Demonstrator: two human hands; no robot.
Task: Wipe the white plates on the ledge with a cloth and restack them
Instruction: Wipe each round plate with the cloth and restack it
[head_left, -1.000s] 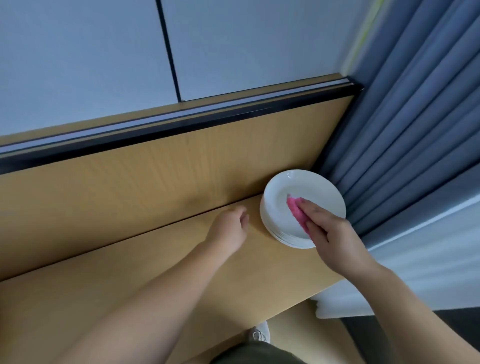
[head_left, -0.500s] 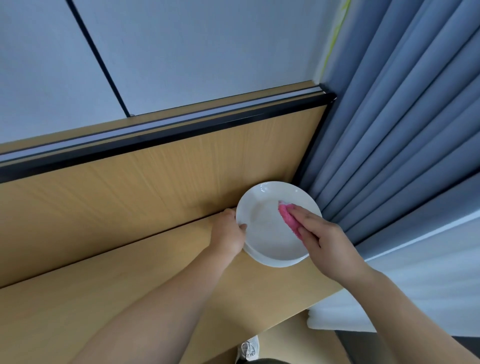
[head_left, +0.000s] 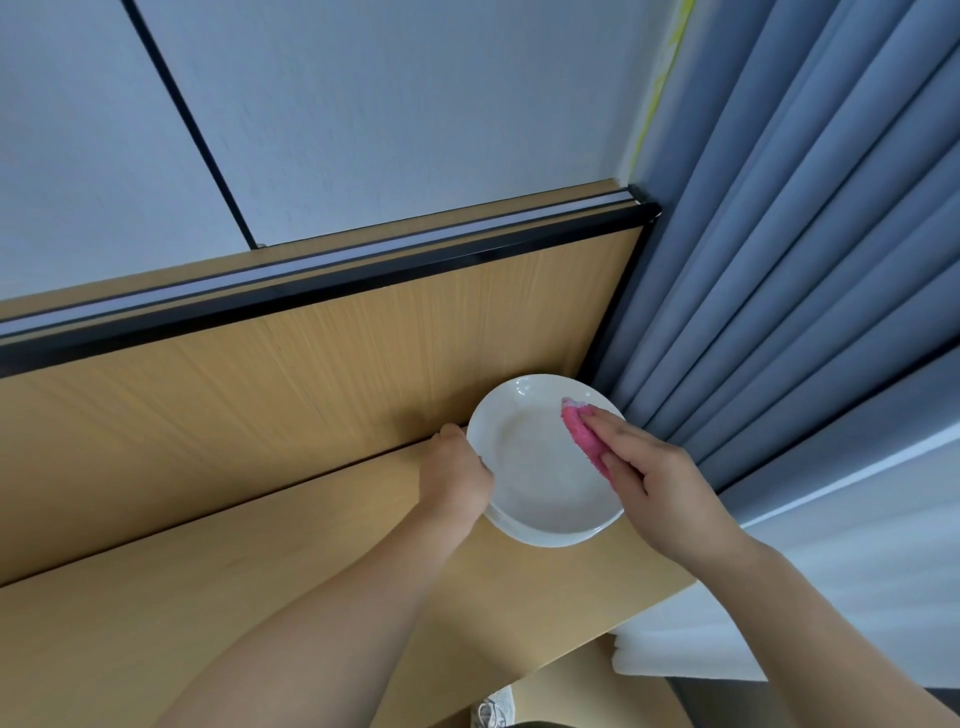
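A white plate is held just above the wooden ledge at its right end, tilted a little toward me. My left hand grips the plate's left rim. My right hand holds a folded pink cloth against the upper right of the plate's inside. Another white rim peeks out under the plate's lower left edge. The rest of the stack is hidden beneath the plate.
An upright wooden panel with a black top rail backs the ledge. Grey-blue curtains hang close against the plate's right side, with white fabric below them. A shoe shows on the floor under the ledge's front edge.
My left hand went from resting beside the stack to gripping the top plate's rim and lifting it. The cloth has slid toward the plate's upper right.
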